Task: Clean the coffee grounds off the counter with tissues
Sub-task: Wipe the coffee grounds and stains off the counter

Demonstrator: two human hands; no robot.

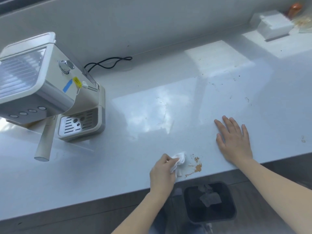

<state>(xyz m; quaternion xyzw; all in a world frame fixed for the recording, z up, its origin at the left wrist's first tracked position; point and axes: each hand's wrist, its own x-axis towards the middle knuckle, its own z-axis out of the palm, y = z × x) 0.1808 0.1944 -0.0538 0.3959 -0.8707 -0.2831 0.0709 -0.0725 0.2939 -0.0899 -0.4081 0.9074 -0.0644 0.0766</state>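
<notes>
Head view: left hand (162,173) pinches a crumpled tissue (179,160) just left of the coffee grounds (196,166); right hand (234,141) lies spread flat on the counter (118,166), right of them. A careless sideways swipe would likely smear the grounds or push them over the near edge, missing the bin (209,201) below.

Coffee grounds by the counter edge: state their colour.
Orange-brown coffee grounds, clearest in the head view.

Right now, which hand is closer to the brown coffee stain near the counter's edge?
The left hand. It holds a crumpled tissue just left of the stain, almost touching it. The right hand lies flat on the counter, farther off, to the stain's right and behind it.
</notes>
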